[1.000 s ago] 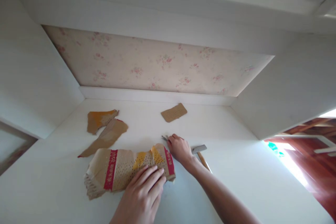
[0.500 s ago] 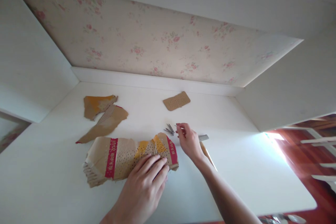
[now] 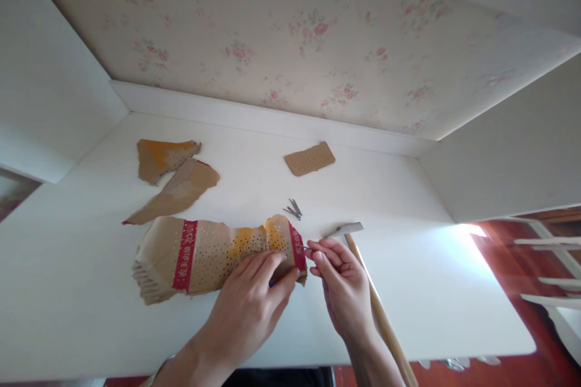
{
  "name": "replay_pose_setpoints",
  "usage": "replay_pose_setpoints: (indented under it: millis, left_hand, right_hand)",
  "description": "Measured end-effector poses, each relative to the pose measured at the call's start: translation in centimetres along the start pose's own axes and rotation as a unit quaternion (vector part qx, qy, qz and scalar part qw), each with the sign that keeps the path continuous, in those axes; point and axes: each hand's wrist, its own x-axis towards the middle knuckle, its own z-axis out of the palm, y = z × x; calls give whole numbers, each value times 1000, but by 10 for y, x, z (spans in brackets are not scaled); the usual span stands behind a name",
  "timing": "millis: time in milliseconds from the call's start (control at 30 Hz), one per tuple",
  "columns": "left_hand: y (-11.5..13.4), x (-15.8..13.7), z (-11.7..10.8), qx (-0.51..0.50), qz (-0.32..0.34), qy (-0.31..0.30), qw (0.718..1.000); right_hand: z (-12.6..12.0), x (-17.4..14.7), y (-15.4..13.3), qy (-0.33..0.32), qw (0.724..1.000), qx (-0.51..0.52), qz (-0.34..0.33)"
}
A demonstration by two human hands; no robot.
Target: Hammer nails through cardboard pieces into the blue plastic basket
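A torn, perforated piece of cardboard (image 3: 211, 254) with red bands and orange patches lies on the white tabletop. My left hand (image 3: 254, 293) presses on its near right part, the fingers bent and the thumb drawn in close to them. Just off its right end, my right hand (image 3: 342, 272) pinches a thin nail (image 3: 307, 248), whose tip points left at the cardboard's red band. Several loose nails (image 3: 294, 210) lie beyond the cardboard. A hammer (image 3: 376, 299) with a wooden handle rests right of my right hand, its metal head toward the back.
Two torn cardboard scraps (image 3: 181, 193) lie at the back left. A small rounded, perforated cardboard piece (image 3: 310, 159) is near the back edge. White panels flank the tabletop (image 3: 445, 290), with flowered wallpaper behind. Red floor shows beyond the right edge.
My right hand has come from beside the loose nails toward me, to the cardboard's right end, with a nail pinched in it. My left fingers have bent more. The camera view has shifted.
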Motion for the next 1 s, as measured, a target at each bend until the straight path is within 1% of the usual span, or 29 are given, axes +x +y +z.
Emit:
replay_pose_setpoints:
  millis: [100,200,267,333,400,467,567,633,733,833,933,1000]
  left_hand:
    - [0,-1,2,7,-4,13,1000]
    - [0,1,1,6,-2,21,1000]
    - [0,2,0,2,-5,25,1000]
    - [0,4,-1,-4,-10,25,1000]
    - [0,5,-1,-12,-17,17,1000]
    - [1,6,-1,-17,-22,7,1000]
    - [1,6,-1,-19,-23,9,1000]
    - [1,5,-1,-20,-23,12,999]
    - [0,4,-1,-33,-27,8,999]
    - [-2,4,-2,-66,-46,19,997]
    - [-1,5,-4,-96,-87,36,991]
    - [0,8,-5,-86,-98,44,991]
  right_hand:
    - [1,-4,3,9,995,-59,-77]
    - [2,-5,7,49,977,-140,-153]
    - [4,-5,10,48,963,-188,-185]
    - [5,-4,12,18,948,-244,-205]
    - [6,-4,13,-15,925,-303,-228]
    - [7,-4,12,-35,901,-347,-259]
    - [8,-3,9,-54,866,-390,-307]
    - [8,-2,6,-77,843,-411,-338]
    - [9,-1,3,-102,819,-429,-367]
    - [9,0,3,-94,814,-434,-374]
    - [9,0,5,-83,820,-431,-367]
    - [9,-1,6,-81,825,-428,-360]
